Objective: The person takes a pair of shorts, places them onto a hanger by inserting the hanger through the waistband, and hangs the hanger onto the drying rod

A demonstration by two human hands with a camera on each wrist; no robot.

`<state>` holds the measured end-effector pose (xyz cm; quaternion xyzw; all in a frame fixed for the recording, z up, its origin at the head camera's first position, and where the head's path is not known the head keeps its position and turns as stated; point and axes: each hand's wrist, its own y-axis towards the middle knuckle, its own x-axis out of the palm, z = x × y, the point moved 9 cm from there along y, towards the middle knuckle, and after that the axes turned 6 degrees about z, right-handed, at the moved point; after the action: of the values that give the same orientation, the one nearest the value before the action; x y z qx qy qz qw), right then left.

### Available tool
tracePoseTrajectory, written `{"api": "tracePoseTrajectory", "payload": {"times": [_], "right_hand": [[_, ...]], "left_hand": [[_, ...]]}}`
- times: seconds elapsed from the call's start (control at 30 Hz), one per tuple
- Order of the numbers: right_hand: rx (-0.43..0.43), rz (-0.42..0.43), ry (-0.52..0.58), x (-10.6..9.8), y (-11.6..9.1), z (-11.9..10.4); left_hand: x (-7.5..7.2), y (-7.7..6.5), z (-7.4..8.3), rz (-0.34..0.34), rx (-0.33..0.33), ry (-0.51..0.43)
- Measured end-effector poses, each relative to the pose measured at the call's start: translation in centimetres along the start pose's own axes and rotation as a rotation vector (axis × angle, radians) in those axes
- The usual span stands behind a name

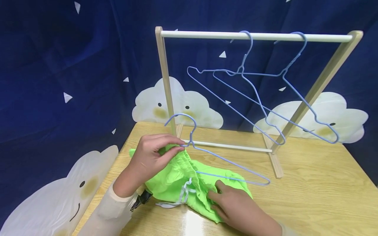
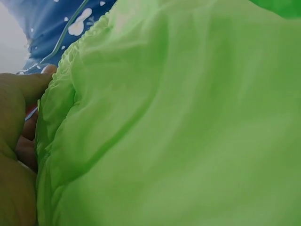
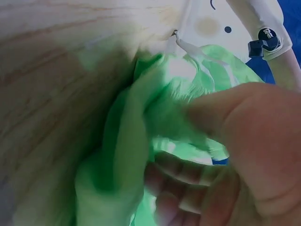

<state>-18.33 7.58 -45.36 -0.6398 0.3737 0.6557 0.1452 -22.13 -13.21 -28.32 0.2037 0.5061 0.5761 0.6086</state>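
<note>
Bright green drawstring shorts (image 1: 174, 183) with a gathered elastic waistband lie bunched on the table. A blue wire clothes hanger (image 1: 230, 162) passes partly into the waist opening; its right end sticks out over the cloth, and its left end is hidden. My left hand (image 1: 152, 157) pinches the hanger just left of its neck between thumb and forefinger, with the waistband right at the fingertips. My right hand (image 1: 236, 203) holds the waistband's near right part, thumb on the cloth and fingers curled under it in the right wrist view. White drawstrings (image 1: 186, 191) hang from the front.
Behind the shorts stands a wooden rack with a white top rail (image 1: 200, 35). Two more blue hangers (image 1: 248, 77) hang from that rail without clothes. The rack's foot (image 1: 274, 164) rests on the wooden table (image 1: 319, 190). A dark blue cloud-print curtain (image 1: 73, 49) surrounds the table.
</note>
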Motion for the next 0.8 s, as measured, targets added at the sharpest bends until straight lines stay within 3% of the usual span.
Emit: {"api": "tracePoseTrajectory", "payload": {"times": [0.2,0.47,0.63,0.8], "right_hand": [[0.010,-0.016,-0.028,0.1,-0.1,0.9],[0.115,-0.008,-0.012,-3.2,-0.1,5.0],[0.175,0.005,0.081,-5.7,-0.5,7.8],[0.167,-0.006,0.196,-7.4,-1.0,9.0]], "left_hand": [[-1.0,0.2,-0.2,0.048,-0.003,0.003],[-1.5,0.2,-0.9,0.045,-0.025,0.008],[-1.5,0.1,-1.1,0.034,-0.032,0.013],[-1.6,0.2,-1.1,0.037,-0.021,0.013]]}}
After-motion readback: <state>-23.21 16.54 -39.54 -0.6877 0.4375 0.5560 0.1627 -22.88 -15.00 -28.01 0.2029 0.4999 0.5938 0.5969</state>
